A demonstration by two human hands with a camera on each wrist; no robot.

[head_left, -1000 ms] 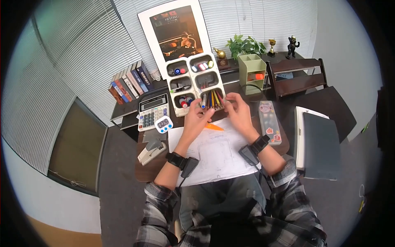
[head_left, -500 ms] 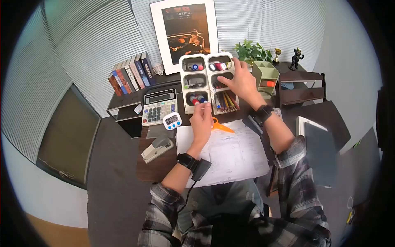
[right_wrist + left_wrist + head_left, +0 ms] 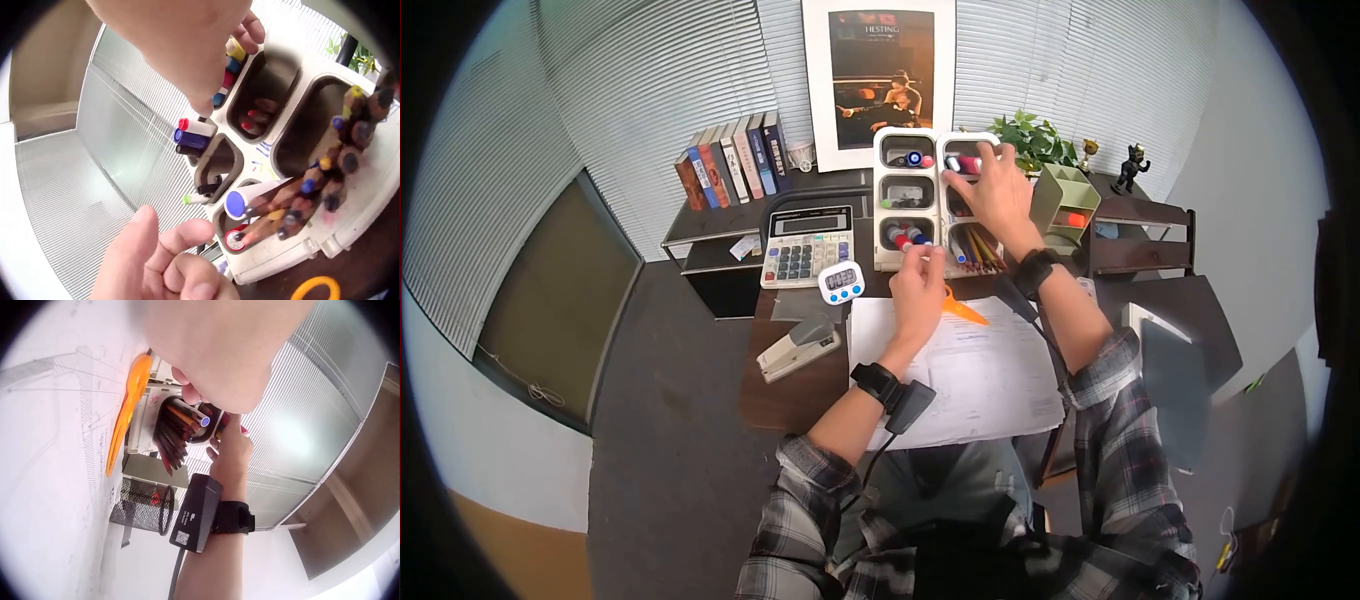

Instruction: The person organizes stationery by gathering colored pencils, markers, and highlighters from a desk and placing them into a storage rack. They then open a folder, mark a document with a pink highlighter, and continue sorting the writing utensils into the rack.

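Observation:
A white six-compartment organizer [image 3: 937,205] stands tilted at the back of the desk. My right hand [image 3: 1000,200] reaches over its top right compartment, thumb and fingers spread about a row of coloured markers [image 3: 229,75]. At the bottom left compartment, my left hand [image 3: 920,300] hovers near red and blue markers [image 3: 905,236], its fingers loosely bent and holding nothing in the right wrist view. Coloured pencils [image 3: 312,181] and a blue-capped white marker [image 3: 259,195] fill the bottom right compartment. Orange scissors [image 3: 966,310] lie on the papers [image 3: 970,385] below.
Left of the organizer are a calculator [image 3: 805,255], a white timer [image 3: 841,283] and a cream desk tool with a grey handle [image 3: 798,348]. A green holder [image 3: 1062,200] stands to the right. Books [image 3: 735,160] and a framed poster [image 3: 885,85] are behind.
My right hand left the pencil compartment and moved up to the top right one. The left hand drew back from the pencils toward the bottom left compartment. The head view shifted.

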